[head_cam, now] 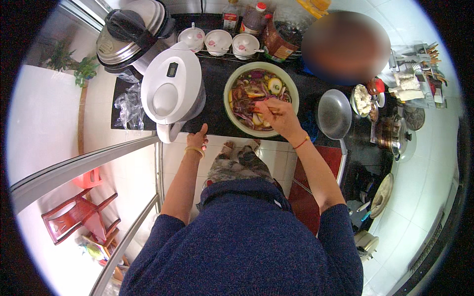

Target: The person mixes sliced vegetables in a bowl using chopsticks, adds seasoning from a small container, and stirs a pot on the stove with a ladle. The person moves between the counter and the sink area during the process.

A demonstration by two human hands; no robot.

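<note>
A large pale bowl [228, 111] stands on the black counter, with sliced lemon [274, 86], purple onion strips and green bits in dark liquid. Over its near right side, my right hand [281, 116] grips what look like brown chopsticks [273, 110], their tips down among the food. A red cord circles that wrist. My left hand [197, 140] is at the counter's front edge, thumb raised and nothing visible in it. A pale bangle sits on the left wrist. Just left of the bowl is a white water filter pitcher [172, 88], its handle near my left hand.
Lidded floral jars [218, 41] and sauce bottles [252, 20] line the back. An electric pressure cooker [127, 40] and crumpled plastic [129, 105] lie left. On the right are a grey frying pan [334, 113], a bowl of white food [362, 100] and a glass-lidded pot [390, 135].
</note>
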